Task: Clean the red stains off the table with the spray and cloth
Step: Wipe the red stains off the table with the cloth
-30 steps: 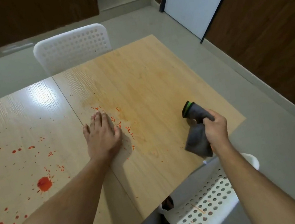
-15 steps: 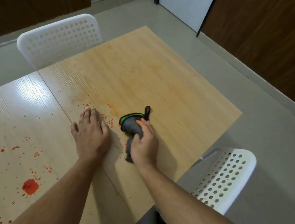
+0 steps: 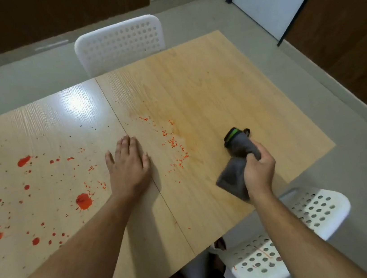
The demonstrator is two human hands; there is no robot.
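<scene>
Currently the left hand point(image 3: 128, 167) lies flat on the wooden surface point(image 3: 230, 90), palm down, fingers straight and close together, right over the seam where the two panels meet. Its grip is fully open and has hold of nothing.

Over on the right panel, the right hand point(image 3: 259, 170) has its fingers curled tight round a dark grey cloth point(image 3: 236, 166), bunched up in the fist. One end of the cloth, with a green and black edge, sticks out ahead of the knuckles toward the far side; the other end hangs loose below the hand toward the near edge. Whether the cloth is touching the surface or held just above it cannot be told from this view.

Red stains point(image 3: 84, 201) cover the left panel: a big blot just beside the left forearm, another blot point(image 3: 24, 161) farther off to the left, and many small drops scattered around them. Between the two hands runs a band of tiny red specks point(image 3: 173, 143) on the right panel, with a faint orange smear beside it.

Two white perforated chairs stand by: one chair point(image 3: 119, 44) at the far edge of the surface, the other chair point(image 3: 306, 215) at the near right corner, partly under the right forearm. No spray bottle can be made out in the head view
</scene>
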